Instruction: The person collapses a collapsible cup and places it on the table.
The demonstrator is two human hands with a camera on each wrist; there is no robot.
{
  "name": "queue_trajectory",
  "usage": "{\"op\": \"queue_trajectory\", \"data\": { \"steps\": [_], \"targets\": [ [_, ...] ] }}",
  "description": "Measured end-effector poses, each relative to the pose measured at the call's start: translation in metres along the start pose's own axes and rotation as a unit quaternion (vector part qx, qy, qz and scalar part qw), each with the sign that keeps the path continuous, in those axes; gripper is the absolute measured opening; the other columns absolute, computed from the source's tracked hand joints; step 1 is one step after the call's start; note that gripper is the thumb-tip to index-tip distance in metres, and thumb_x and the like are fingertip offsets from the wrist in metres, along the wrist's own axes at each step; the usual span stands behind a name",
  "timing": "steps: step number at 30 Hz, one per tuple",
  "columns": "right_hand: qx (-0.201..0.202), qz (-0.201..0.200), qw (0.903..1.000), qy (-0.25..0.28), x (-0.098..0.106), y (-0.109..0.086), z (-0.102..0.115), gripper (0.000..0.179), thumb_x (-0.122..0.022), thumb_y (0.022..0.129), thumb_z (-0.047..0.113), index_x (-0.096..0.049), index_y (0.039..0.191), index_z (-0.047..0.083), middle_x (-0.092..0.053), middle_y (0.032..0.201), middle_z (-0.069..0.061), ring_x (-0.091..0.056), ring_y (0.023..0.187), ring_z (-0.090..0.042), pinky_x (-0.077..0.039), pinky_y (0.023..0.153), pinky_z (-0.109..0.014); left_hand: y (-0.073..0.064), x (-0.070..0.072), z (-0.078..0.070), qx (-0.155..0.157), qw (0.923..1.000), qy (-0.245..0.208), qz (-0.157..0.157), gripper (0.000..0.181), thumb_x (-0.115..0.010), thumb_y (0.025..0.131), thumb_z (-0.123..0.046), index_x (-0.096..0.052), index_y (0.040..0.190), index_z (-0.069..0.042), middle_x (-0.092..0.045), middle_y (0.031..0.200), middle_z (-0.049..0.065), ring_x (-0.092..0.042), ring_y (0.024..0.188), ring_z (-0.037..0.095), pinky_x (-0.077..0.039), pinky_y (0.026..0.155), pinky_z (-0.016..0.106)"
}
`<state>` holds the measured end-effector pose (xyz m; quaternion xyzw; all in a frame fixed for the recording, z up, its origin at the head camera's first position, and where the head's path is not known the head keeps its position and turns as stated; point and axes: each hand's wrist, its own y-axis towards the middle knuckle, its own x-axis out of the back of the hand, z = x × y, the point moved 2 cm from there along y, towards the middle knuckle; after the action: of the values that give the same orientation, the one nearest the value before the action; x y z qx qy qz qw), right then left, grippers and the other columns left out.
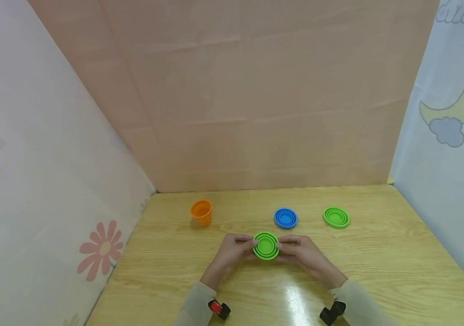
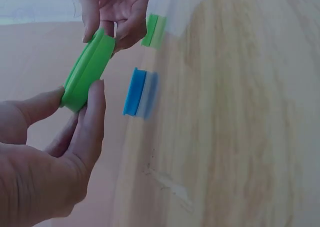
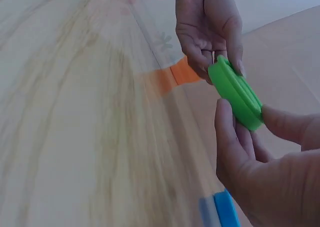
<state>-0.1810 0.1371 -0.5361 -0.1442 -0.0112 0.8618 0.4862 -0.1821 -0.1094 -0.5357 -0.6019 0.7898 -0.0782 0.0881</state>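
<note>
Pinching green disc [image 1: 266, 246] lower-centre with opposing left hand [image 1: 236, 248] and right hand [image 1: 302, 253]; spotting orange cup [image 3: 185, 73] in right-wrist view, not left.

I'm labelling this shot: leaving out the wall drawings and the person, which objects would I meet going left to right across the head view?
Orange cup → held green disc → blue disc → second green disc.

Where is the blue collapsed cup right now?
In the head view, the blue collapsed cup lies flat on the table, between the orange cup on its left and a green collapsed cup on its right, just beyond the right hand.
</note>
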Motion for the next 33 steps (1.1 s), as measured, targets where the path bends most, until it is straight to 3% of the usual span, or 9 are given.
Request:
{"op": "queue_trajectory", "data": {
  "steps": [4,7,17,28,33],
  "targets": [
    [-0.010,-0.020,0.9995,0.023,-0.005,0.015,-0.005,0.050,-0.062,0.106,0.010,-0.048,0.143,-0.020,-0.073,0.123,-0.012,-0.074,0.112,-0.020,-0.061,0.104,-0.042,0.009,0.009,0.005,0.016,0.9988,-0.033,-0.034,0.032,-0.074,0.100,-0.017,-0.073,0.121,0.007,-0.077,0.114,0.017,-0.078,0.093,0.018,-0.068,0.087,0.038],
    [-0.017,-0.035,0.9988,0.030,-0.010,0.030,-0.006,0.049,-0.062,0.106,0.010,-0.049,0.143,-0.019,-0.073,0.124,-0.012,-0.074,0.112,-0.019,-0.061,0.104,-0.040,0.016,0.019,0.007,0.019,0.9978,-0.034,-0.054,0.030,-0.073,0.100,-0.016,-0.074,0.119,0.008,-0.076,0.113,0.015,-0.077,0.092,0.016,-0.068,0.086,0.036],
    [-0.029,-0.076,0.9957,0.044,-0.018,0.068,-0.004,0.045,-0.062,0.105,0.008,-0.053,0.140,-0.018,-0.071,0.128,-0.021,-0.074,0.113,-0.025,-0.063,0.102,-0.042,0.036,0.046,0.004,0.033,0.9965,-0.031,-0.070,0.032,-0.069,0.103,-0.017,-0.072,0.124,0.007,-0.075,0.120,0.018,-0.077,0.097,0.017,-0.067,0.091,0.037],
    [-0.038,-0.119,0.9919,0.026,-0.028,0.090,-0.001,0.035,-0.062,0.104,0.006,-0.062,0.133,-0.013,-0.068,0.132,-0.025,-0.075,0.112,-0.027,-0.063,0.102,-0.043,0.051,0.059,0.004,0.029,0.9949,-0.007,-0.097,0.033,-0.066,0.104,-0.015,-0.070,0.126,0.010,-0.075,0.120,0.021,-0.076,0.091,0.014,-0.067,0.089,0.034],
    [-0.040,-0.139,0.9892,0.021,-0.030,0.102,-0.003,0.033,-0.062,0.104,0.004,-0.062,0.131,-0.015,-0.068,0.130,-0.027,-0.075,0.107,-0.025,-0.065,0.098,-0.041,0.062,0.064,0.004,0.034,0.9911,0.004,-0.129,0.031,-0.069,0.102,-0.012,-0.072,0.122,0.011,-0.076,0.117,0.021,-0.075,0.086,0.012,-0.068,0.083,0.032]
  ]
}}
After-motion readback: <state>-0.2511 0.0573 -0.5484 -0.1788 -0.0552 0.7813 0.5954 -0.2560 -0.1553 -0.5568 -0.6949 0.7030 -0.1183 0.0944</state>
